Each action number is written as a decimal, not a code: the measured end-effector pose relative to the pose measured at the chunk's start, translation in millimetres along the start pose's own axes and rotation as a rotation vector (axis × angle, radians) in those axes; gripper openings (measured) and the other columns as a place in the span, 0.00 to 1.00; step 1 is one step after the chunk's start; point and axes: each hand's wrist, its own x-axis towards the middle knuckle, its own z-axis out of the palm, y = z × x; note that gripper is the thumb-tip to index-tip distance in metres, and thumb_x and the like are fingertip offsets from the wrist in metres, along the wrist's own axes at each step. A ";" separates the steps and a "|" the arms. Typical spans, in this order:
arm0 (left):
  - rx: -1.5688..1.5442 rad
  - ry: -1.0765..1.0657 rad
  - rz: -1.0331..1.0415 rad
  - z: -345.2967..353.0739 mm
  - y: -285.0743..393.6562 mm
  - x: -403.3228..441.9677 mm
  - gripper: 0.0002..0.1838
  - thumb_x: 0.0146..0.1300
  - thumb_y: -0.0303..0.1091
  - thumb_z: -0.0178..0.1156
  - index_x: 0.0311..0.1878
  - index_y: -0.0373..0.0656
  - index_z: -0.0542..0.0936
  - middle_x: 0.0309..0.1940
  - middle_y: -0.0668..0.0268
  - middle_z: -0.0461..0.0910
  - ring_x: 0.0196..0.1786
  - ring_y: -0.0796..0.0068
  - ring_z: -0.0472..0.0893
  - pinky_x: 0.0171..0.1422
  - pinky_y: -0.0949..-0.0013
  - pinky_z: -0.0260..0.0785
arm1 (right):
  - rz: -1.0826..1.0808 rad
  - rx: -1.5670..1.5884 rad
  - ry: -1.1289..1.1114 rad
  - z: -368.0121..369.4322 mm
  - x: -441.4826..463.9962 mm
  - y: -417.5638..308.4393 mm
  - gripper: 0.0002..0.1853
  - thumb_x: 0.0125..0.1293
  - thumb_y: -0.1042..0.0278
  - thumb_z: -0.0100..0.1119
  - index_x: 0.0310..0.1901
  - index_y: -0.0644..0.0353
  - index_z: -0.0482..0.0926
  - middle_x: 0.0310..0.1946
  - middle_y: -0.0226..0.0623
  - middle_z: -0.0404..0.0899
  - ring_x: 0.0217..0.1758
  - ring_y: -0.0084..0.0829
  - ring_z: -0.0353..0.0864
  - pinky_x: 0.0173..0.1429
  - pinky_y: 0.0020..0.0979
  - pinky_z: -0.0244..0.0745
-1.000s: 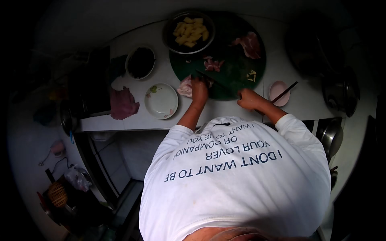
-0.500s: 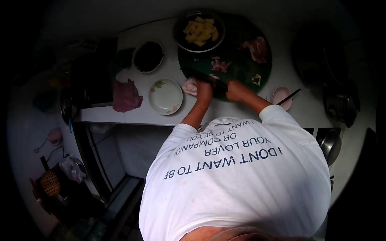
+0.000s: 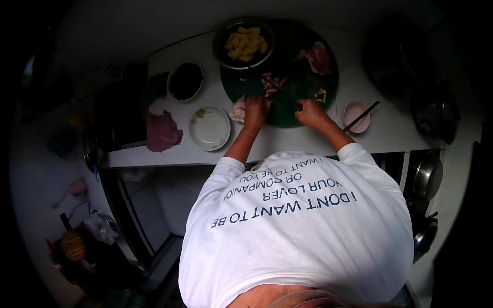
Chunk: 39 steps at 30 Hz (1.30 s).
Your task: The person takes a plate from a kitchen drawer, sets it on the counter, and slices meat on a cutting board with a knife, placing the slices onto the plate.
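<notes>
From my end I see a pale pink chunk of raw meat (image 3: 237, 110), partly hidden, at the near-left edge of the round green chopping board (image 3: 304, 84); a dim, dark knife (image 3: 280, 91) slants over small reddish meat pieces (image 3: 268, 88), contact unclear.

From afar I see a green board (image 3: 281, 116), pink meat (image 3: 238, 109), yellow chunks (image 3: 246, 44), a mauve cloth (image 3: 163, 132), 1 white plate (image 3: 209, 131) with green and pink plant motifs, and dark-blue lettering (image 3: 298, 205) across a white shirt (image 3: 303, 249).
</notes>
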 end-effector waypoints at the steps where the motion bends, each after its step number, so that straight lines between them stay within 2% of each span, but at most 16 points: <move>1: -0.010 0.000 0.007 -1.9 1.8 1.4 0.10 0.50 0.31 0.65 0.34 0.37 0.78 0.34 0.50 0.77 0.41 0.48 0.75 0.49 0.52 0.67 | -0.019 -0.008 -0.012 -2.3 -2.0 2.1 0.19 0.49 0.70 0.57 0.44 0.70 0.80 0.36 0.60 0.80 0.41 0.51 0.82 0.46 0.39 0.76; 4: -0.008 -0.076 -0.031 1.2 0.5 1.0 0.09 0.49 0.27 0.63 0.35 0.36 0.77 0.34 0.48 0.76 0.42 0.46 0.74 0.50 0.52 0.65 | -0.011 -0.077 -0.094 -12.5 -15.9 -5.5 0.17 0.50 0.71 0.57 0.42 0.70 0.80 0.36 0.61 0.79 0.42 0.54 0.81 0.48 0.41 0.76; 5: 0.000 -0.055 -0.012 6.4 -3.4 -1.2 0.10 0.49 0.27 0.62 0.35 0.36 0.78 0.35 0.48 0.76 0.43 0.46 0.74 0.51 0.52 0.65 | 0.002 -0.107 -0.130 -14.3 -21.4 -8.3 0.17 0.50 0.71 0.57 0.42 0.70 0.80 0.37 0.61 0.79 0.43 0.56 0.80 0.49 0.43 0.76; 8: 0.008 0.008 0.025 21.7 -13.2 -8.6 0.10 0.50 0.26 0.61 0.37 0.34 0.79 0.37 0.47 0.76 0.44 0.46 0.74 0.53 0.52 0.65 | -0.054 -0.175 -0.180 -9.9 -27.8 2.7 0.16 0.48 0.72 0.58 0.38 0.72 0.80 0.34 0.61 0.79 0.40 0.56 0.80 0.44 0.43 0.75; 13: 0.040 0.092 0.051 16.2 -0.4 -13.1 0.10 0.51 0.25 0.59 0.38 0.35 0.80 0.39 0.49 0.78 0.46 0.47 0.75 0.54 0.52 0.66 | -0.034 -0.243 -0.235 4.4 -15.0 15.7 0.15 0.48 0.72 0.57 0.37 0.72 0.80 0.35 0.61 0.79 0.42 0.57 0.79 0.47 0.45 0.76; 17: -0.068 -0.083 0.046 9.2 12.9 -24.7 0.10 0.46 0.20 0.57 0.35 0.38 0.80 0.38 0.50 0.77 0.45 0.46 0.73 0.53 0.53 0.65 | 0.017 -0.282 -0.304 18.6 13.5 -6.3 0.14 0.49 0.72 0.57 0.38 0.70 0.80 0.36 0.60 0.79 0.42 0.56 0.80 0.48 0.45 0.76; 19: -0.125 -0.085 0.102 8.2 15.5 -29.7 0.10 0.45 0.19 0.58 0.33 0.38 0.80 0.37 0.51 0.77 0.45 0.47 0.73 0.52 0.53 0.65 | -0.002 -0.262 -0.251 21.2 15.3 -16.8 0.15 0.49 0.71 0.57 0.39 0.70 0.80 0.36 0.60 0.79 0.42 0.56 0.80 0.47 0.44 0.76; 22: -0.196 0.002 0.031 -6.1 32.3 -25.1 0.08 0.46 0.19 0.58 0.32 0.37 0.78 0.36 0.51 0.77 0.44 0.46 0.73 0.50 0.52 0.66 | -0.029 -0.115 -0.128 34.3 22.3 -0.7 0.17 0.49 0.71 0.57 0.42 0.70 0.80 0.35 0.60 0.79 0.41 0.55 0.81 0.46 0.43 0.76; 26: -0.141 0.132 -0.058 -6.4 14.5 -6.3 0.10 0.53 0.26 0.60 0.40 0.37 0.78 0.35 0.49 0.78 0.42 0.47 0.77 0.48 0.52 0.68 | -0.022 0.059 -0.009 22.8 16.8 11.6 0.18 0.50 0.70 0.57 0.44 0.70 0.79 0.35 0.59 0.80 0.40 0.54 0.81 0.45 0.42 0.75; 30: -0.080 -0.005 -0.083 1.2 -8.8 13.4 0.12 0.54 0.29 0.61 0.42 0.36 0.79 0.35 0.49 0.79 0.39 0.47 0.77 0.46 0.53 0.69 | -0.078 -0.010 -0.013 -2.8 -3.2 0.3 0.14 0.49 0.70 0.57 0.37 0.68 0.80 0.33 0.60 0.79 0.40 0.55 0.80 0.44 0.44 0.76; 33: -0.198 -0.017 -0.149 5.4 -9.7 16.1 0.11 0.54 0.29 0.61 0.39 0.35 0.79 0.35 0.49 0.80 0.38 0.47 0.78 0.43 0.53 0.69 | -0.095 -0.072 -0.027 -6.7 -18.7 -0.6 0.13 0.49 0.70 0.57 0.36 0.69 0.80 0.32 0.59 0.79 0.39 0.56 0.80 0.44 0.45 0.76; 36: -0.210 0.088 -0.101 9.2 -9.7 14.6 0.06 0.51 0.26 0.59 0.29 0.33 0.78 0.29 0.46 0.78 0.34 0.45 0.76 0.42 0.49 0.66 | -0.080 -0.046 -0.053 -3.8 -35.9 1.7 0.13 0.49 0.71 0.57 0.36 0.69 0.80 0.32 0.60 0.79 0.39 0.56 0.80 0.45 0.46 0.75; 39: -0.045 0.086 -0.102 9.1 -11.0 13.9 0.04 0.46 0.25 0.59 0.25 0.33 0.78 0.29 0.46 0.78 0.33 0.46 0.76 0.40 0.50 0.66 | -0.031 -0.060 -0.113 -5.0 -41.6 1.2 0.13 0.49 0.71 0.56 0.36 0.69 0.80 0.33 0.60 0.79 0.40 0.56 0.79 0.46 0.46 0.75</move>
